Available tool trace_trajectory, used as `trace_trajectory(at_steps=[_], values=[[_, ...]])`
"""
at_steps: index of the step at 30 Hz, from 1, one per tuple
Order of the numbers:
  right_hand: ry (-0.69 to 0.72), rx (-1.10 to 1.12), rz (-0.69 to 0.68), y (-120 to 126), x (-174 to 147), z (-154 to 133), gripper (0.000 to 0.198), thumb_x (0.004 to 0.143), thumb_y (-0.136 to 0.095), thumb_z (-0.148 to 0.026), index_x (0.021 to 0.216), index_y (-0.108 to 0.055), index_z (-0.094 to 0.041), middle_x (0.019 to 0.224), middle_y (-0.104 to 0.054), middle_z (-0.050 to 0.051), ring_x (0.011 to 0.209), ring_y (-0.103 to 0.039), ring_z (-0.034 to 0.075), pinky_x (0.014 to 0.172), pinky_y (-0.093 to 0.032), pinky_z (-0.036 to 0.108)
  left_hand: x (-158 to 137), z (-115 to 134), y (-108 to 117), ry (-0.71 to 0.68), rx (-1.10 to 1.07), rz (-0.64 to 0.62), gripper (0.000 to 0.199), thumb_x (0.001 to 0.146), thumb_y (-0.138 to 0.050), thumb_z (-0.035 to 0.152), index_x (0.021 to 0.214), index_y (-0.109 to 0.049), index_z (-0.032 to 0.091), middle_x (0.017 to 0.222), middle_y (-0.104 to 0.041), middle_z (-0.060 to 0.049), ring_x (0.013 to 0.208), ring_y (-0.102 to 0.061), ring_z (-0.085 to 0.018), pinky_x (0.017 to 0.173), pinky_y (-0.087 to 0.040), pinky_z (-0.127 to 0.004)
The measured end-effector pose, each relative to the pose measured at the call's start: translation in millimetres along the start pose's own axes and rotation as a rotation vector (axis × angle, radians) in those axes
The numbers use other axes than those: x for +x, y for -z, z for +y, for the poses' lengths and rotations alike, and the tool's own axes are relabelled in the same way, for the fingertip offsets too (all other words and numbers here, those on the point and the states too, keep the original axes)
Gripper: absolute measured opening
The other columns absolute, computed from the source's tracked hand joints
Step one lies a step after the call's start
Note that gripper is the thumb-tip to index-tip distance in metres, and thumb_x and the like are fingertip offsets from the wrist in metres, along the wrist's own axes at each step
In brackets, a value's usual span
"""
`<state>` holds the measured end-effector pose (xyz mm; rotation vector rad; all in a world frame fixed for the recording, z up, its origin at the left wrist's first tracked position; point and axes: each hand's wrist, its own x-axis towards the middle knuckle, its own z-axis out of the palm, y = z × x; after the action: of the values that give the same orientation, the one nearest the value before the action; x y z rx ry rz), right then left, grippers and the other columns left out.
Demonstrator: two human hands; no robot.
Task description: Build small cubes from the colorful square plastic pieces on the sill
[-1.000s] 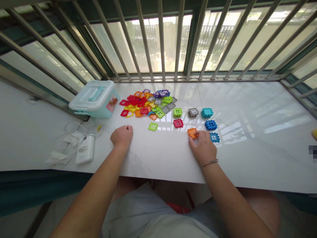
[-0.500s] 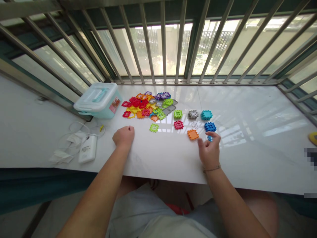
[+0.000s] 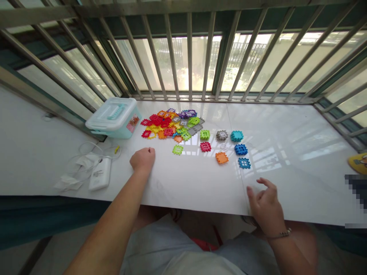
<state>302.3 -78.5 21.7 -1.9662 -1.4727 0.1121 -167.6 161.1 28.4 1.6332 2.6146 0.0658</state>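
Observation:
My right hand (image 3: 265, 202) is above the table's front edge, thumb and index finger apart, with nothing between them. Beyond it lies a blue window-pattern building tile (image 3: 244, 163), flat and apart from the fingers. Behind that tile are a stack of dark blue tiles (image 3: 241, 149) and a turquoise stack (image 3: 236, 136). To their left are orange tiles (image 3: 221, 157), a white window tile (image 3: 223, 146) and a grey stack (image 3: 221, 135). My left hand (image 3: 142, 159) rests on the table in a fist, no object showing in it. A lime green tile (image 3: 177, 149) lies to its right.
A heap of mixed coloured tiles (image 3: 160, 122) lies at the back. Left of it stands a lidded pale turquoise box (image 3: 114, 118). A white power bank (image 3: 100, 173) with cables is at the left. A yellow object (image 3: 358, 163) sits at the right edge. Metal bars (image 3: 189, 57) line the back.
My right hand has drawn back toward the front right, away from the blue tile, which now shows fully on the table. My left hand stays in place. The view has shifted slightly.

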Motion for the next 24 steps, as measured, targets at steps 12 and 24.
trace_trajectory(at_steps=[12, 24], values=[[0.144, -0.328, -0.056, -9.2, -11.8, 3.8, 0.037, 0.108, -0.048, -0.039, 0.082, -0.068, -0.022, 0.072, -0.067, 0.004, 0.066, -0.056, 0.018, 0.063, -0.028, 0.032, -4.1, 0.2, 3.5, -0.010, -0.012, 0.008, 0.056, 0.105, -0.037, 0.045, 0.113, -0.086, 0.020, 0.109, -0.080, -0.023, 0.097, -0.073, -0.038, 0.076, -0.047, -0.040], [0.152, -0.322, -0.071, -10.0, -9.9, 1.3, 0.036, 0.107, -0.050, -0.040, 0.079, -0.065, -0.022, 0.072, -0.066, 0.003, 0.064, -0.051, 0.017, 0.062, -0.023, 0.032, -121.3, -39.2, -0.5, -0.249, -0.074, -0.035, 0.047, 0.108, -0.040, 0.051, 0.078, -0.067, 0.026, 0.085, -0.073, -0.009, 0.082, -0.064, -0.027, 0.066, -0.032, -0.036]])
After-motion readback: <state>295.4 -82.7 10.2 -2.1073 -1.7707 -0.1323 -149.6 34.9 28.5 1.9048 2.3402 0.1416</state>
